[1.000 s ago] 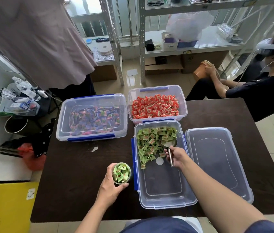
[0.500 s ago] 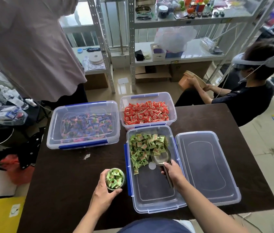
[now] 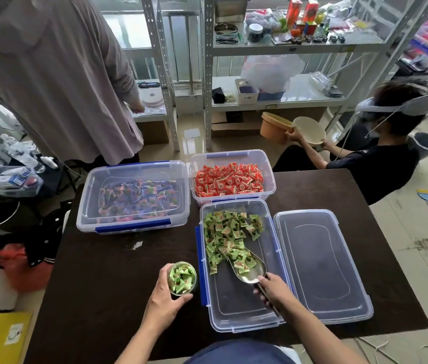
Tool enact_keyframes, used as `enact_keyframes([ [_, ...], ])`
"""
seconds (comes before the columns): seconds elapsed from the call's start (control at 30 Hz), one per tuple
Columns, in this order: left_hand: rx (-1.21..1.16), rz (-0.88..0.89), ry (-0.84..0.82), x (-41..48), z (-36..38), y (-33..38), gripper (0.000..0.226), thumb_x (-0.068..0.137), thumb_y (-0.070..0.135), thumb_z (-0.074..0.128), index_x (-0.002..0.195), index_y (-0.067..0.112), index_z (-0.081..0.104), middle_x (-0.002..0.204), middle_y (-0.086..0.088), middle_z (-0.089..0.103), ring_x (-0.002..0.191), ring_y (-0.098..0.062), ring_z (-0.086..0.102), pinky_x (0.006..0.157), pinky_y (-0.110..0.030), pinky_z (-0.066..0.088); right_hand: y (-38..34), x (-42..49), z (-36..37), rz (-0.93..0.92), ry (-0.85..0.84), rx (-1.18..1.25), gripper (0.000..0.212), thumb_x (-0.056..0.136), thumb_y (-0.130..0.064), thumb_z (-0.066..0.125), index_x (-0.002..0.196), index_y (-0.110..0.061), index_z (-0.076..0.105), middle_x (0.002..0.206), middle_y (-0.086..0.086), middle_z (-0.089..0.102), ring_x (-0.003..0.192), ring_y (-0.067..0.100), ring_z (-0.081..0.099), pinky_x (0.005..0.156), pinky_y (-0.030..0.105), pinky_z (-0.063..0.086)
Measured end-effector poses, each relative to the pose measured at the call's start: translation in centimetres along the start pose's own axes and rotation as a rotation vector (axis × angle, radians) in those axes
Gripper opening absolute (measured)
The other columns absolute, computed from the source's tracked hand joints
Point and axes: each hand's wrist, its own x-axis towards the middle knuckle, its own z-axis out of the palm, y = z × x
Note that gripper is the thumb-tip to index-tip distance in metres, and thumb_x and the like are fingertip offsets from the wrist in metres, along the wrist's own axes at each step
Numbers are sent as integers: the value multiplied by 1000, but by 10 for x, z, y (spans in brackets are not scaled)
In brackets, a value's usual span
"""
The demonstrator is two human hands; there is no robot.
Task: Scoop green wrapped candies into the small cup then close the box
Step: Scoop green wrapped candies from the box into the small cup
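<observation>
On the dark table (image 3: pixel 118 271) the open box (image 3: pixel 233 303) holds green candies (image 3: pixel 227 236) at its far end, and its lid (image 3: pixel 320 264) lies just beside it, on the right. The right hand (image 3: pixel 273 287) has its fingers curled around the handle of the metal scoop (image 3: pixel 248 266), whose bowl carries some candies. The left hand (image 3: pixel 163 303) wraps the small cup (image 3: pixel 182 278), which is filled with candies.

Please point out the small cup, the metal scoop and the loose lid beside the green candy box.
small cup (image 3: pixel 182 279), head view, middle of its filled mouth.
metal scoop (image 3: pixel 252 277), head view, bare metal of its bowl.
lid (image 3: pixel 320 264), head view, its flat centre.
</observation>
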Motion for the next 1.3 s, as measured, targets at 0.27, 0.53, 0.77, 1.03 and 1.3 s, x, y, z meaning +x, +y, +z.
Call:
enact_keyframes([
  [0.27,-14,22,10,1,1,0,87,70,27,89,135,41,32,129,12,54,115,-7,53,96,-23,39,-13,-24,-2,-199,9,-31,16,92,-8,45,92,-11,61,62,9,64,45,16,46,42,24,33],
  [0.53,-12,15,7,2,3,-3,90,71,27,88,139,37,31,135,8,51,120,-10,51,99,-24,37,-38,-65,-15,-382,-90,-97,28,94,1,42,101,-12,65,60,9,63,43,12,44,43,22,33],
  [0.77,-23,4,-1,2,2,-4,91,70,29,88,139,40,30,135,11,51,120,-6,51,102,-24,40,-70,-85,16,-516,-210,-531,30,90,-17,46,109,-29,66,66,2,70,52,6,54,51,25,45],
  [1.03,-33,30,-20,5,0,-8,88,65,40,89,136,46,36,128,19,59,115,1,58,95,-24,48,-98,-94,61,-615,-109,-997,21,93,-33,38,104,-22,52,102,12,70,92,36,66,71,40,48],
  [1.3,31,24,-127,4,-14,-5,100,74,35,85,146,53,18,143,19,45,129,-2,48,105,-19,36,-143,-126,82,-698,-16,-1425,27,94,-8,48,119,-7,59,118,13,69,104,35,68,79,43,54],
])
